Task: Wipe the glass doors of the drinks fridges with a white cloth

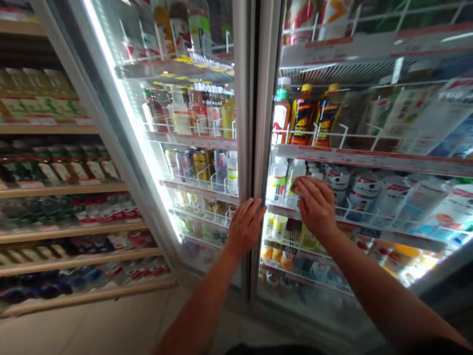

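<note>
My left hand (246,228) lies against the metal frame (248,123) of the left fridge door, close to the gap between the two doors, its fingers stretched out. Up against the glass of the right door (373,197) is my right hand (316,206), fingers bent and pressed together. A small brownish thing (294,185) shows at its fingertips, too blurred to name. Behind the glass near that hand stand clear drink bottles (338,183), and one shelf up are dark bottles with yellow caps (302,116).
Lit fridge shelves hold bottles and cans (201,162) behind the left door. Further left, wooden shelves (55,190) carry rows of bottles, with a tiled floor (99,320) below. A light strip (125,106) runs down the left door's inner side.
</note>
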A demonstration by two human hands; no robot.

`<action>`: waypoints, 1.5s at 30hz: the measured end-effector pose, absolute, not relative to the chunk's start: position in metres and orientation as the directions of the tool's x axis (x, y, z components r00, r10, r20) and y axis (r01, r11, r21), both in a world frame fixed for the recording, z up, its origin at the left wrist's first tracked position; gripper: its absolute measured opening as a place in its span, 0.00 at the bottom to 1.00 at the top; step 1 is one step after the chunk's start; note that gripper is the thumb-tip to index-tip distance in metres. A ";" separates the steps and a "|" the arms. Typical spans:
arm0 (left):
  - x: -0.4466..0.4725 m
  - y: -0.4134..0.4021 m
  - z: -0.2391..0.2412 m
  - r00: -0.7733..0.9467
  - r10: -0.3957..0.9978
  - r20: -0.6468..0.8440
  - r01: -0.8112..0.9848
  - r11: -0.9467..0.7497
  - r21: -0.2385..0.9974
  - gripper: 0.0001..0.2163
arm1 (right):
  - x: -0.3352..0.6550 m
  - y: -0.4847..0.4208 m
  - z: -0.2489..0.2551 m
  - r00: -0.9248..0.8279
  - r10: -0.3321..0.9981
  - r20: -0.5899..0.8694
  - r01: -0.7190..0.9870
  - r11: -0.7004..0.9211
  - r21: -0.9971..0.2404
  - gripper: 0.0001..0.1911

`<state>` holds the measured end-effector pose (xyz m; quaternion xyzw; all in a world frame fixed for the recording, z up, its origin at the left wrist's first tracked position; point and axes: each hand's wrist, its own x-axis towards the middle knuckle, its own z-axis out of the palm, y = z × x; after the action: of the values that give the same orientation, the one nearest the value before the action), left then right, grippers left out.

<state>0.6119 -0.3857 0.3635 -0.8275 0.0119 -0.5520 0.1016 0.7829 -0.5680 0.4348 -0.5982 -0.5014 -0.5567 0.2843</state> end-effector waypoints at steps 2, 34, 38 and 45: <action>0.606 -0.370 0.362 0.337 -0.100 0.936 0.103 -0.984 -0.143 0.26 | 0.773 -0.560 0.423 -0.130 0.354 0.926 0.924 -0.295 0.242 0.32; 0.567 -0.206 0.409 0.182 0.114 0.977 0.489 -0.872 0.011 0.25 | 0.672 -0.402 0.422 -0.284 0.213 0.935 0.908 0.373 0.191 0.26; 0.581 -0.174 0.433 0.114 0.116 0.987 0.439 -0.897 0.055 0.26 | 0.680 -0.396 0.428 -0.330 0.245 0.912 0.923 0.285 0.258 0.26; 0.601 -0.130 0.447 0.024 0.077 0.997 0.334 -0.940 0.064 0.27 | 0.675 -0.369 0.436 -0.333 0.375 0.865 0.942 0.091 0.323 0.26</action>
<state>0.6009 -0.1302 0.4471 -0.7091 -0.1449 -0.6835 0.0943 0.6746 -0.3693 0.4365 -0.4899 -0.6723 -0.4630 0.3061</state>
